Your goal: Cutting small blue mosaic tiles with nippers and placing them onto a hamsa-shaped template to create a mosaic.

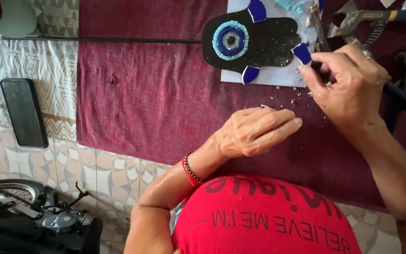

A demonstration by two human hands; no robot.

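Head view: maroon cloth [156, 99] covers patterned tiles [113, 174] beside a phone [23, 112].

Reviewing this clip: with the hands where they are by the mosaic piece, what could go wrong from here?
1. The right hand pinches a blue tile shard; its cut edges might nick bare fingers.
2. Small chips lie scattered on the maroon cloth right by the left hand, which could press onto them.
3. Loose blue pieces on the black hand-shaped base could be knocked askew.
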